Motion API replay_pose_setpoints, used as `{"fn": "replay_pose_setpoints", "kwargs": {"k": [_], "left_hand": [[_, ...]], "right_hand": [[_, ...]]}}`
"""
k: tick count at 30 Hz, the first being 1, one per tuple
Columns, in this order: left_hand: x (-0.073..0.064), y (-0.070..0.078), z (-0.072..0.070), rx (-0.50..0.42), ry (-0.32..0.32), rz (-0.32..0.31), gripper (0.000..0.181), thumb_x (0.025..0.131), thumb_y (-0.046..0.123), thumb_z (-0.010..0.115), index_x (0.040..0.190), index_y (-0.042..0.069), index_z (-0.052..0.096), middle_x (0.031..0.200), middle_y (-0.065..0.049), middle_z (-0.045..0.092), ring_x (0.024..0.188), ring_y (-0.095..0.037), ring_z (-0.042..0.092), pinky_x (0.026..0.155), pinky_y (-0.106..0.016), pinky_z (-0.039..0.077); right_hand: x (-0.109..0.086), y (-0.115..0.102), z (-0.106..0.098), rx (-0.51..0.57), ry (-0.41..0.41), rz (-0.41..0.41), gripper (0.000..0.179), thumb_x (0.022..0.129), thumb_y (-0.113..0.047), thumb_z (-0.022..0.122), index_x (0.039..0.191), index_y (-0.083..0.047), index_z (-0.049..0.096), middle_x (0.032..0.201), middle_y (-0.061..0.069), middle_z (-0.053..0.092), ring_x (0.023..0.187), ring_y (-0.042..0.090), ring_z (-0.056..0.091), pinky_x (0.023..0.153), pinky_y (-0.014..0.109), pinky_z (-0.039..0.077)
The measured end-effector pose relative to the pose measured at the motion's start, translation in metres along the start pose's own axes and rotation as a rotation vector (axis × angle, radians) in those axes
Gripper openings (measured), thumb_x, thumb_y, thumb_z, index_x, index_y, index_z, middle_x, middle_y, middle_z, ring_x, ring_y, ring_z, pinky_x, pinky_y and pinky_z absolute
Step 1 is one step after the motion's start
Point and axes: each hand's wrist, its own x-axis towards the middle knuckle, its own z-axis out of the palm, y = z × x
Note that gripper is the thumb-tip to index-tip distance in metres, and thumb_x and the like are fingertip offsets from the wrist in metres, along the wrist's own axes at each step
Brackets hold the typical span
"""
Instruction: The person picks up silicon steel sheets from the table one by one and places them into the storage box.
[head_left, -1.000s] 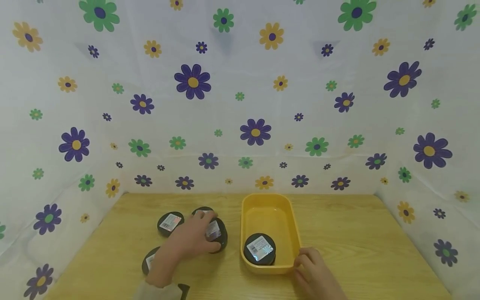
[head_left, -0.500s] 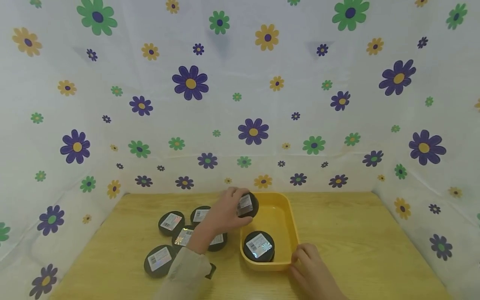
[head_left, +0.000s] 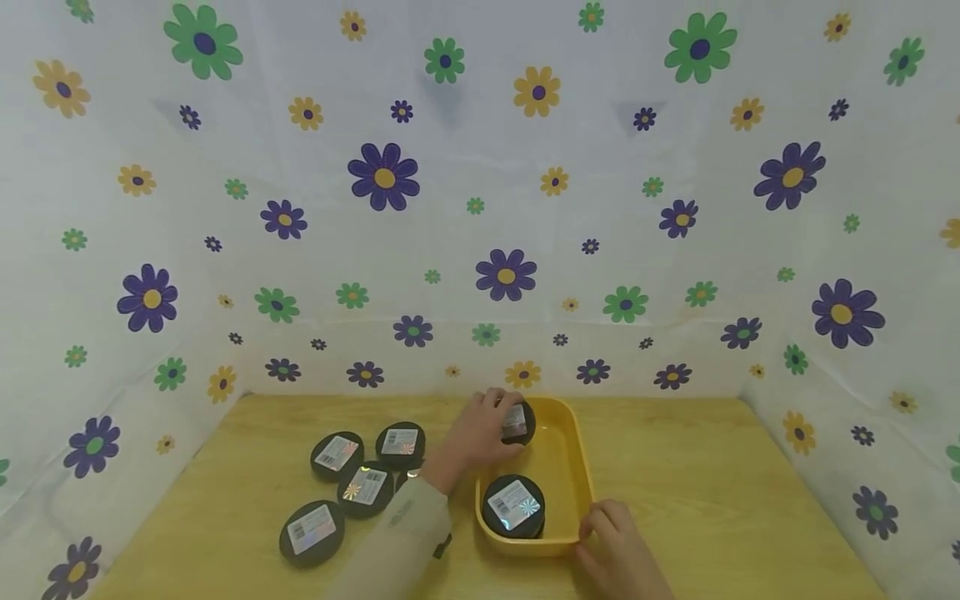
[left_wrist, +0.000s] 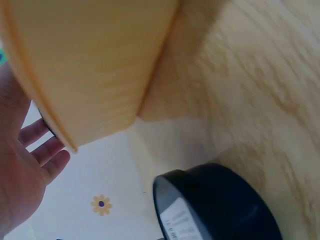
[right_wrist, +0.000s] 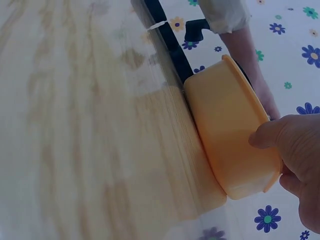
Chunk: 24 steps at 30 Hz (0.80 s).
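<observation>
My left hand (head_left: 478, 431) grips a flat round black tub (head_left: 521, 421) with a white label, at the far left part of a yellow tray (head_left: 583, 467). In the left wrist view its fingers curl over the tray's rim, and the tub is mostly hidden behind the wall. A second black tub (head_left: 513, 507) sits inside the tray at the near left corner, and the edge of another shows beneath it. My right hand (head_left: 621, 546) pinches the tray's near right corner; in the right wrist view the thumb (right_wrist: 265, 136) presses the outer wall.
Left of the tray, several more labelled black tubs stand on the wooden table (head_left: 697, 492), such as a near one (head_left: 312, 533) and a far one (head_left: 400, 444). The left sleeve (head_left: 405, 533) partly covers one. A flowered sheet (head_left: 480, 167) encloses the table's back and sides.
My left hand has lifted a black tub from the group on the left and carried it right to the tray's far left part. The right hand keeps its place at the tray's corner.
</observation>
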Motion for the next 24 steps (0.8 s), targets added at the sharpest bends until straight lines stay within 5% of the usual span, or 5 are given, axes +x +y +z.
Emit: {"fn": "replay_pose_setpoints", "kwargs": {"k": [15,21,24], "left_hand": [[0.01,0.001,0.019,0.14,-0.109,-0.016,0.066,0.084,0.041,0.075,0.14,0.022,0.044,0.141,-0.008,0.048,0.125,-0.029,0.046,0.107,-0.049,0.038],[0.008,0.0,0.016,0.117,-0.183,-0.042,0.066,0.083,0.036,0.077,0.139,0.022,0.045,0.144,-0.007,0.046,0.13,-0.029,0.043,0.107,-0.051,0.038],[0.007,0.001,0.016,0.112,-0.215,-0.048,0.067,0.083,0.035,0.078,0.14,0.021,0.045,0.144,-0.008,0.045,0.132,-0.03,0.041,0.107,-0.052,0.038]], "right_hand": [[-0.006,0.005,0.004,-0.007,0.033,-0.042,0.05,0.051,-0.005,0.091,0.081,-0.015,0.053,0.093,-0.002,0.049,0.09,0.013,0.047,0.083,0.022,0.039],[-0.009,0.006,0.007,0.014,0.059,-0.032,0.041,0.058,-0.008,0.088,0.086,-0.014,0.058,0.1,0.006,0.056,0.095,0.018,0.054,0.088,0.017,0.042],[-0.011,0.006,0.009,0.072,0.089,-0.03,0.028,0.077,-0.021,0.084,0.088,-0.012,0.06,0.102,0.012,0.058,0.098,0.022,0.056,0.096,0.013,0.039]]}}
